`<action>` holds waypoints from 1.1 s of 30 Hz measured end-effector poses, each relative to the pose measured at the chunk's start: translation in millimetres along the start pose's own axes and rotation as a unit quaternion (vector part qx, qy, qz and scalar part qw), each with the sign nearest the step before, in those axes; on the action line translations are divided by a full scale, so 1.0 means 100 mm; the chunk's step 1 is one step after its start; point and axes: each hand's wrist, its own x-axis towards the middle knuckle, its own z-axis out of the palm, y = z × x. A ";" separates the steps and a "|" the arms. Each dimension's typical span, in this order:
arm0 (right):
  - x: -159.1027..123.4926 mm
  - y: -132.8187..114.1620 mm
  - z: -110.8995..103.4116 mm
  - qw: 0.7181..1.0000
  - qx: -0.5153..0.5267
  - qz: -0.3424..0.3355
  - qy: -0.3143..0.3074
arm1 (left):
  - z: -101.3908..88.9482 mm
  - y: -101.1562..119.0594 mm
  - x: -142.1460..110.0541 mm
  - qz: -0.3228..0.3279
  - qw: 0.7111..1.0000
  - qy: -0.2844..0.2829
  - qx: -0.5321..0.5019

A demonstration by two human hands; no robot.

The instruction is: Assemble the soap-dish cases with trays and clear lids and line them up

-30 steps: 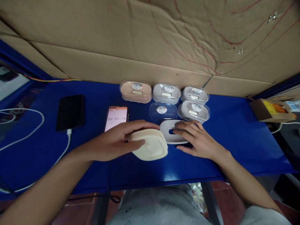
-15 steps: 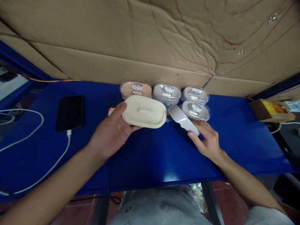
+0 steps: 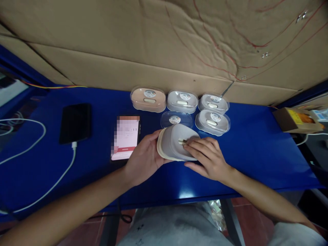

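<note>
- The left hand point(image 3: 146, 160) grasps the cream base point(image 3: 160, 147) from the left side and below; a weak grip there could let the stacked parts tip toward the right hand point(image 3: 211, 159).
- The grey cover point(image 3: 169, 141) sits over the base, between the hands and tilted; uneven pressure could leave one edge unseated.
- The right hand rests bent fingertips on the cover beside the cream tab point(image 3: 181, 141); whether they pinch or only press, the view cannot tell. Off-centre pressure could misalign tab and slot.
- The parts appear raised above the table point(image 3: 243, 147); loss of left-hand support could drop them.
- The clear lid point(image 3: 176, 119) lies just beyond the held parts; a forward slip could knock it.
- A lidded grey container point(image 3: 212, 122) stands just beyond the right hand; overreach could shift it.
- The phone point(image 3: 128, 136) lies just beyond the left wrist; a sideways swing could strike it.
</note>
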 end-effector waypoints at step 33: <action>-0.10 0.15 0.21 0.987 0.091 -0.086 -0.103 | -0.14 -0.14 0.12 -0.026 0.999 0.011 -0.037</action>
